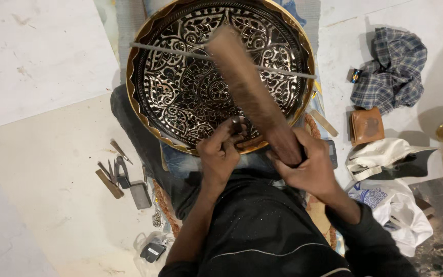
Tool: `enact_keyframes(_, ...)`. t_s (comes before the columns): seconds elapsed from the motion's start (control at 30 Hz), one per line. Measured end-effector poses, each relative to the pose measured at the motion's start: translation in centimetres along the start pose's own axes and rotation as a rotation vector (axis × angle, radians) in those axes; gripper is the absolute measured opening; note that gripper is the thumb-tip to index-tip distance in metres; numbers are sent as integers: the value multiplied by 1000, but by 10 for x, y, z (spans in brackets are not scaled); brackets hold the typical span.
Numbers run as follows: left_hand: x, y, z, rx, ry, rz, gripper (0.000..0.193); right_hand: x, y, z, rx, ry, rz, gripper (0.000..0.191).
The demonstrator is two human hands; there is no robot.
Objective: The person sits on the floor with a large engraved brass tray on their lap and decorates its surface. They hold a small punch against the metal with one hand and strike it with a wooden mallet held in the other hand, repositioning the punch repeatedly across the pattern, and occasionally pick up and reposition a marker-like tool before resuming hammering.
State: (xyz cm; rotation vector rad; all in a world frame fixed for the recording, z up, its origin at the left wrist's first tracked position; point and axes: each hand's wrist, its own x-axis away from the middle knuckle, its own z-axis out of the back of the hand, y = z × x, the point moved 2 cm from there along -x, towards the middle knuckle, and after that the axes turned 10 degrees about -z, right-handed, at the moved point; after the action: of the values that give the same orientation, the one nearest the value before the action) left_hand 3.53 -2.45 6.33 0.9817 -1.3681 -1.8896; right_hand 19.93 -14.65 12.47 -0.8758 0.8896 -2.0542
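We see our right hand [303, 164] closed around the handle of a long wooden mallet [252, 95], which reaches away over a large round engraved metal tray [180, 87]. Just beside it, our left hand [221, 151] pinches a small chisel [237, 124] against the tray's near rim. Loose tools [121, 177] lie on the floor further left.

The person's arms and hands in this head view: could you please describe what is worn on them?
Both hands, left hand and right hand, are bare, without gloves. The right arm wears a long black sleeve to the wrist; the left forearm is uncovered.
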Motion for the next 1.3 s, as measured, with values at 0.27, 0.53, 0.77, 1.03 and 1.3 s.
enact_keyframes(0.27,0,-5,-2,-146,0,68,30,-43,-49,36,139,-141,188,52)
enact_keyframes(0.53,-6,5,-1,-146,-10,-12,34,-66,-87,59,744,-399,118,46)
enact_keyframes(0.77,-3,-8,-1,-120,-19,45,33,-67,-81,50,691,-370,168,47)
enact_keyframes(1.03,-4,-2,-1,-76,-34,21,40,-66,-68,49,850,-496,-101,35)
enact_keyframes(1.3,-4,-4,2,-26,-41,126,34,-72,-83,46,546,-343,154,45)
